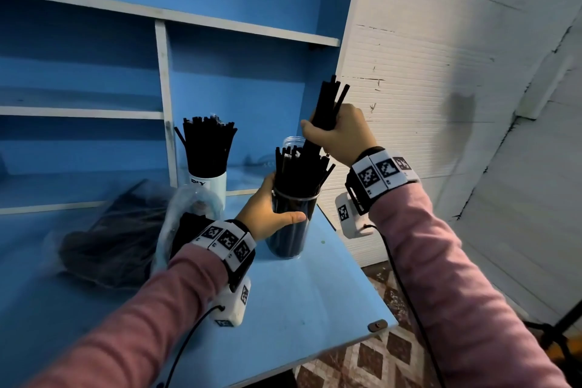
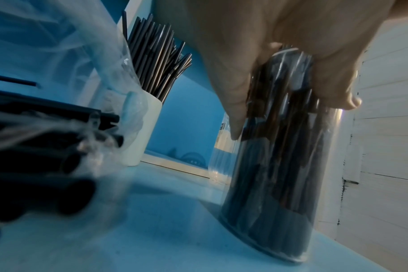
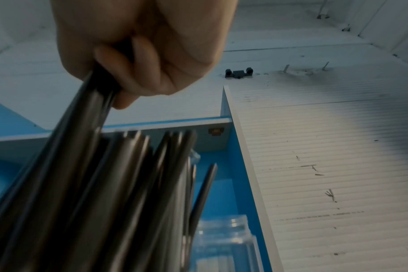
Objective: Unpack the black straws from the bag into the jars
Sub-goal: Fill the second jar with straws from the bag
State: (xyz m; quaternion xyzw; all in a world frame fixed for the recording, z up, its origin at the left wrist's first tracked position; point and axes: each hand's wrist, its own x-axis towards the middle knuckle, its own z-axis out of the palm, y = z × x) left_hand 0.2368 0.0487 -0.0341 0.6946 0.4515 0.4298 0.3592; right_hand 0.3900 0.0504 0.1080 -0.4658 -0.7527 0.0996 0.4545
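Much of the plastic bag (image 1: 107, 239) is smeared by blur in the head view, at about nine o'clock from the left hand (image 1: 267, 214); dark straws show through its film, though how many it holds cannot be told. The left wrist view shows the open ends of those bagged straws (image 2: 82, 156) lying flat on the blue table (image 2: 163, 230), which the head view does not resolve. The left hand is wrapped around a clear jar (image 1: 291, 224) standing on the table, thumb on the near wall and fingers (image 2: 233, 103) round the far side; the jar is packed with upright black straws whose tops fan out above its rim. At one o'clock from the jar, the right hand (image 1: 340, 135) is clenched around a bundle of black straws (image 1: 329, 104), the lower ends dropping towards the jar mouth; whether they have entered it is hidden behind the straws in the jar. The right wrist view cuts the bundle off at the bottom edge and reveals an empty clear jar (image 3: 224, 244) at the far side, seen in the head view only as a rim. At eleven o'clock stands a white jar (image 1: 209, 183), likewise full of straws, possibly touching the bag's edge
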